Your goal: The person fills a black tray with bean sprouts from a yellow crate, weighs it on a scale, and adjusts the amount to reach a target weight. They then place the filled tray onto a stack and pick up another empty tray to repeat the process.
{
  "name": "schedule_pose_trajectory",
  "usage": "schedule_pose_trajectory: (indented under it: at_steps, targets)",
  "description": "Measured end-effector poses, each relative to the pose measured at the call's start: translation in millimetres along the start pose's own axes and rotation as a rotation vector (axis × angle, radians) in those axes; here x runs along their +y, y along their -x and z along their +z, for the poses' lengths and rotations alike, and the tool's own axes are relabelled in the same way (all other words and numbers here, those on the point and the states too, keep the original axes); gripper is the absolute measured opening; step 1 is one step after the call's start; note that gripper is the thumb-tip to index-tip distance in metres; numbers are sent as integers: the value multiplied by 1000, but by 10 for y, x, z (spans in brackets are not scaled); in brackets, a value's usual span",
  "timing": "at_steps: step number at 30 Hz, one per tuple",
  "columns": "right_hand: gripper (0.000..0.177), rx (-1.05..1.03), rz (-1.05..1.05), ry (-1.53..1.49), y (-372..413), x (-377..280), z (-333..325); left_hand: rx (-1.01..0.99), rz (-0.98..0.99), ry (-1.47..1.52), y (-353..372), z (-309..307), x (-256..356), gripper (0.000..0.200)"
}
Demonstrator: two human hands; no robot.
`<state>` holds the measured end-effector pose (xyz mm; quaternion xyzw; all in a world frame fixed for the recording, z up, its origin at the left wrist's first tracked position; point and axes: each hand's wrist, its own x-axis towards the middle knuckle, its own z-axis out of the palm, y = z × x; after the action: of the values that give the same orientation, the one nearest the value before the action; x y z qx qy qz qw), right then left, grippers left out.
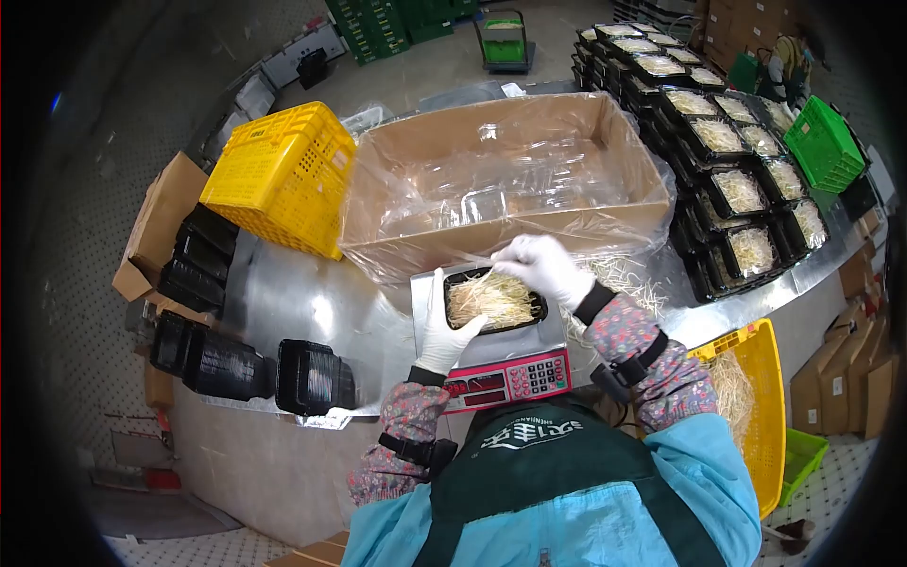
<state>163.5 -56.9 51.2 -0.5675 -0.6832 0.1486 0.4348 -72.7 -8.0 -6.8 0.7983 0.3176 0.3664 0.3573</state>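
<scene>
A black tray (511,330) filled with pale bean sprouts (491,300) sits on the weighing scale (546,377), which has a red keypad panel. White-gloved, my left hand (446,333) lies along the tray's left side, its fingers stretched out and its thumb spread over the sprouts at the near corner. Above the tray's far right part, my right hand (544,268), also gloved, has its fingers pinched together, with a few thin sprout strands at the fingertips. Loose sprouts (624,282) lie scattered on the metal table just right of the scale.
Beyond the scale stands a plastic-lined cardboard box (501,227). A yellow crate (283,175) leans at its left. Stacked black trays (222,364) occupy the left table edge; filled trays (746,194) are piled high at right. A yellow bin (767,416) with sprouts stands near my right elbow.
</scene>
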Motion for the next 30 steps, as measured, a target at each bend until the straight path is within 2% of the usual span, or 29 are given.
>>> schedule_pose_trajectory:
  at_steps: [2, 3, 5, 6, 9, 12, 17, 19, 22, 25, 27, 30]
  targets:
    - [25, -119, -36, 177, 62, 215, 296, 17, 12, -112, 124, -35, -298, 102]
    - [27, -215, -26, 239, 92, 280, 360, 12, -54, 11, 167, -95, -241, 103]
    - [29, -209, -24, 214, 150, 340, 345, 5, -188, 260, 222, -215, -50, 106]
    - [29, -195, -44, 217, 149, 334, 272, -22, -167, 33, 275, -311, -180, 109]
    - [31, -199, 1, 94, 119, 275, 41, -117, -176, -69, 323, -466, -236, 109]
    - [37, -158, 16, 96, 91, 241, 82, -117, -94, -119, 271, -379, -315, 100]
    - [48, -268, -186, 169, 100, 41, 457, -103, 45, -75, 83, -134, -333, 83]
    - [37, -218, -231, 191, 98, 46, 532, -89, 96, -114, 67, -112, -327, 79]
    - [22, -219, -180, 123, 90, 89, 458, -65, 0, -8, 116, -132, -330, 73]
    - [13, -101, -135, 29, 128, 161, 302, -32, -43, -52, 195, -240, -251, 63]
    - [13, -23, -65, 17, 211, 284, 278, -36, 0, -81, 210, -281, -324, 55]
    - [17, -74, 6, 0, 363, 370, 229, -41, 87, -165, 118, -336, -318, 45]
